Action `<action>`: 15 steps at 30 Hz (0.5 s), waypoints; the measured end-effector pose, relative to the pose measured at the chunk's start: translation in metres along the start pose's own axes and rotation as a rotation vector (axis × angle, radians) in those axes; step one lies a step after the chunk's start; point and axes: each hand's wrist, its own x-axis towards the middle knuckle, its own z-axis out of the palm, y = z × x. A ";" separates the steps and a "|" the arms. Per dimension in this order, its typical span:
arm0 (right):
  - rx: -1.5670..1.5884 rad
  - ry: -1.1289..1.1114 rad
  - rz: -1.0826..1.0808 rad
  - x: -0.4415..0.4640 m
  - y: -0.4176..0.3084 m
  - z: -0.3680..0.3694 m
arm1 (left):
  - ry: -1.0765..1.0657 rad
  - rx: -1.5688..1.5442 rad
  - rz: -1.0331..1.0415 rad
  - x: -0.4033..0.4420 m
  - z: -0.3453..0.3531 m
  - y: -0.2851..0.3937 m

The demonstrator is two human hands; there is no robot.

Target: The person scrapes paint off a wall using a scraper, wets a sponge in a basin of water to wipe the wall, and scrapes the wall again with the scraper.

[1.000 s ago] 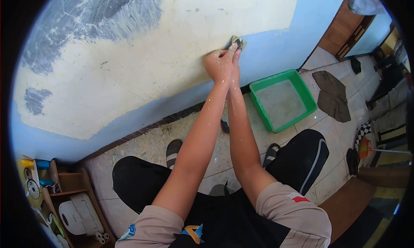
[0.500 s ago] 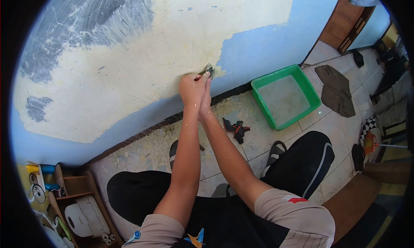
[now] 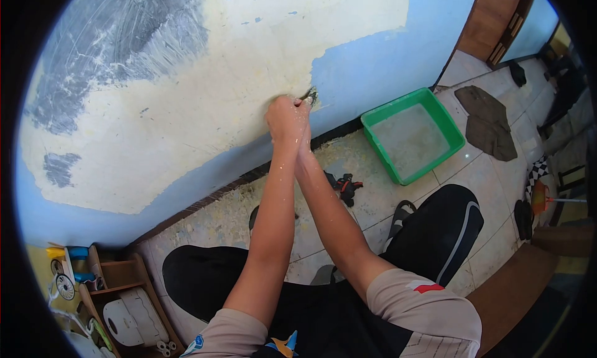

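Both my hands are closed together around a small scraper (image 3: pixel 312 97), its dark blade flecked with pale paint flakes. My left hand (image 3: pixel 286 120) wraps over the grip; my right hand (image 3: pixel 305 132) presses close beside it, partly hidden. The handle is covered by the fingers. The blade meets the wall (image 3: pixel 205 109) at the border between the stripped cream area and the blue paint (image 3: pixel 367 65). Pale flecks cling to my hands and forearms.
A green basin (image 3: pixel 449 112) of cloudy water stands on the tiles at right, with a brown cloth (image 3: pixel 488 123) beyond it. Black-and-red gloves or a rag (image 3: pixel 346 189) lie near my feet. At lower left is a wooden shelf (image 3: pixel 118 274). Paint flakes litter the floor along the wall.
My hands and the scraper have shifted slightly right along the wall, closer against the blue paint. The whole view has also moved a little.
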 end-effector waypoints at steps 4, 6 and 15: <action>-0.014 0.036 -0.012 0.005 0.001 0.005 | 0.011 0.047 0.009 -0.001 -0.001 0.003; -0.019 0.056 -0.019 -0.004 0.008 -0.001 | -0.004 0.044 -0.020 -0.004 -0.007 -0.002; -0.046 0.125 -0.024 -0.011 0.019 0.000 | 0.039 0.056 -0.067 -0.015 -0.022 -0.009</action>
